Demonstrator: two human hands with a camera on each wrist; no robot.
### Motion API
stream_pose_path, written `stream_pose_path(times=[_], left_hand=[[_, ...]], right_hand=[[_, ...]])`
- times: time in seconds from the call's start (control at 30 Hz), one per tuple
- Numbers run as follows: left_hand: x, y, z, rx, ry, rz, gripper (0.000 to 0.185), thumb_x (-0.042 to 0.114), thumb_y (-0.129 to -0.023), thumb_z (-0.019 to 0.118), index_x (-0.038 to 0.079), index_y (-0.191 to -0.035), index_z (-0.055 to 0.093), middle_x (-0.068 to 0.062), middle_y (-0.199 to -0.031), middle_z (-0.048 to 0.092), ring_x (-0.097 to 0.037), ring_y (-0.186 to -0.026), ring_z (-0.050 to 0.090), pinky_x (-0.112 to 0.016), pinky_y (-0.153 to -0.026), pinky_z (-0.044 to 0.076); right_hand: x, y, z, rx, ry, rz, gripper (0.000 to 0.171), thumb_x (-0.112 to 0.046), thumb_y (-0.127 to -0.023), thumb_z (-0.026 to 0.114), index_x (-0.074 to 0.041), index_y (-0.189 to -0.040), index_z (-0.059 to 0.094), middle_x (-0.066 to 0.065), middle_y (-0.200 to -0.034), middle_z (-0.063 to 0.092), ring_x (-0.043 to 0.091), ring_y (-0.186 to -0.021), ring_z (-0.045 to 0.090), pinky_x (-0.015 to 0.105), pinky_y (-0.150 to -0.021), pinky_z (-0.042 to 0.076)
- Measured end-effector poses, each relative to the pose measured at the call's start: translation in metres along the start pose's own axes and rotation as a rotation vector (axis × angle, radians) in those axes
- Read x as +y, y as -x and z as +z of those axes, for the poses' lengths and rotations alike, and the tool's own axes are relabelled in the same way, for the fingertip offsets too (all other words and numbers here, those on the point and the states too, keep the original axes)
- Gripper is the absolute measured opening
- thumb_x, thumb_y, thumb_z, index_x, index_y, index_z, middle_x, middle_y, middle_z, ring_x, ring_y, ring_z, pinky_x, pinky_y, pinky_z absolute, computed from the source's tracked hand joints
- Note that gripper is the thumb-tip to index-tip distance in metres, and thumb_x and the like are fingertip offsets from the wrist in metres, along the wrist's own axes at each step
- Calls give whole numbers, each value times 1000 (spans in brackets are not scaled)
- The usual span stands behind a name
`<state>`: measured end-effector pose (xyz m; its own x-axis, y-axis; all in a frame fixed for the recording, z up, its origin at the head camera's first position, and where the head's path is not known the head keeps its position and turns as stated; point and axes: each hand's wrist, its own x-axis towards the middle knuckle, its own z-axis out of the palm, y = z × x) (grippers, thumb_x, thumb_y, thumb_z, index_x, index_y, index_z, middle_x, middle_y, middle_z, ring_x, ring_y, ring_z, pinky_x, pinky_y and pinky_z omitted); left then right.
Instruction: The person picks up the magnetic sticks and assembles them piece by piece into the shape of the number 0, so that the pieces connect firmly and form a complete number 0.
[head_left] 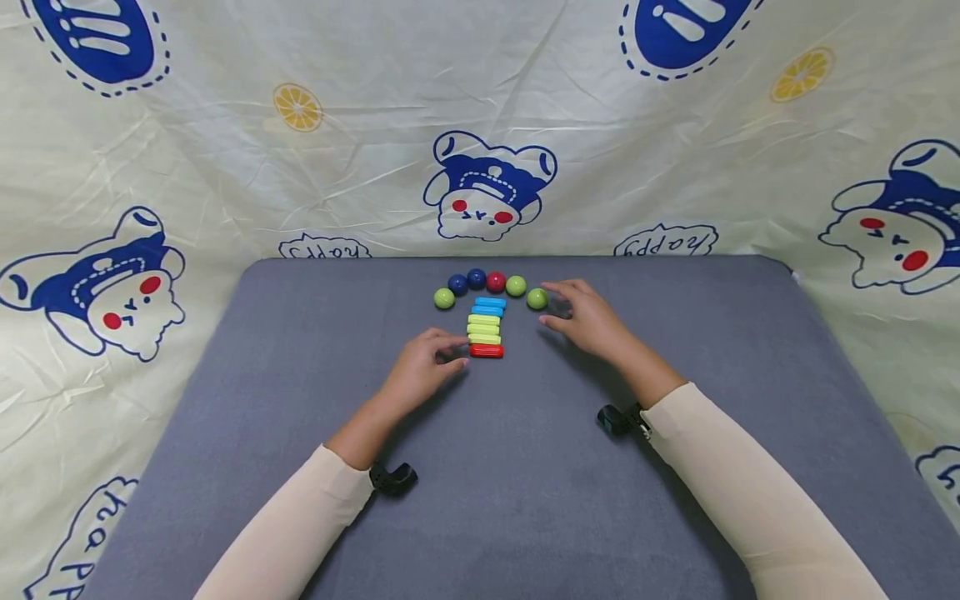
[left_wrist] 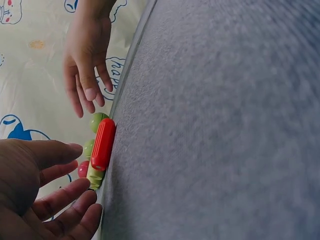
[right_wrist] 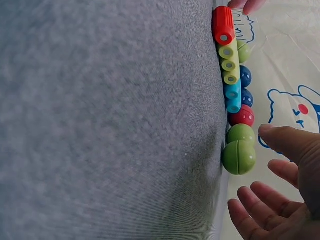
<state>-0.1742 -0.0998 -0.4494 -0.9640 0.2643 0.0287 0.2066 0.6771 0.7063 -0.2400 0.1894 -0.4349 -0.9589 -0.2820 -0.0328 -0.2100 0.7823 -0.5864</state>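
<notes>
Six balls form an arc at the far middle of the grey mat (head_left: 675, 467): green, blue, blue, red (head_left: 496, 282), green, green. Below the arc lies a column of short sticks: two blue (head_left: 489, 307), three yellow-green (head_left: 483, 329) and a red stick (head_left: 486, 351) nearest me. My left hand (head_left: 453, 350) rests on the mat just left of the red stick (left_wrist: 103, 143), fingers loosely spread and holding nothing. My right hand (head_left: 553, 307) hovers beside the rightmost green ball (head_left: 537, 298), its relaxed fingers empty. That green ball (right_wrist: 239, 157) sits just beyond my right hand (right_wrist: 280, 185).
A cream cloth (head_left: 225, 167) printed with blue cartoon figures and lemon slices hangs behind and around the mat. The mat's far edge runs just behind the balls. Bare grey mat stretches to both sides and toward me.
</notes>
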Motion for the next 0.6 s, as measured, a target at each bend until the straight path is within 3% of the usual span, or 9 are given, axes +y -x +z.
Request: stream_pose_path(times=[0.27,0.6], left_hand=[[3,-2,7,-1,-58,24,33,19,-92,75,14,-125,73,-9,-113,68,-22,-102,65,-41,-88,54],[4,-7,12,-5,-68,-6,30,19,-94,72,14,-124,73,-7,-108,65,-20,-96,62,-38,-84,54]], right_hand=[[2,-6,1,-21,-20,24,62,-24,-97,69,-12,-153,44,22,-152,40,39,-131,51,56,-104,48],[2,-15,6,-42,-70,27,60,-20,-97,69,-11,-152,45,24,-150,38,39,-129,54,55,-104,47]])
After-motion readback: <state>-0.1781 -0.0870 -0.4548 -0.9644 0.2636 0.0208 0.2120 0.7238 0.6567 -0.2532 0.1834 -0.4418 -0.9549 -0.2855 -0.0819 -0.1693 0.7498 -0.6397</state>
